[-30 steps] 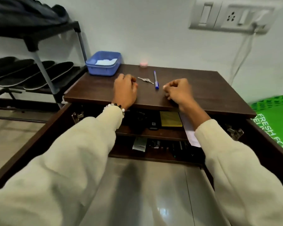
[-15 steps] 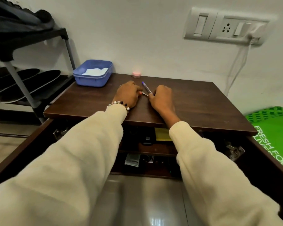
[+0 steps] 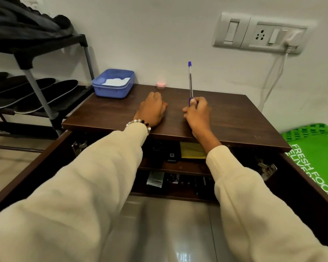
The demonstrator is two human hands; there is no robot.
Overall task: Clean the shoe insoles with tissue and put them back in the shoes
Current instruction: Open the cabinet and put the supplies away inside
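Both hands rest on the dark table (image 3: 235,120) — the right hand (image 3: 198,112) grips a blue pen (image 3: 190,82) upright, the left hand (image 3: 151,110) lies curled, contents hidden. Black insoles (image 3: 45,95) lie on the shoe rack (image 3: 40,91) at left; tissue (image 3: 116,81) fills the blue tub (image 3: 112,90).

The left hand (image 3: 152,110) curls over something unseen, perhaps keys. Below the cabinet top (image 3: 235,118), shelf clutter (image 3: 170,181) blurs; the green bag (image 3: 314,148) is cut off.
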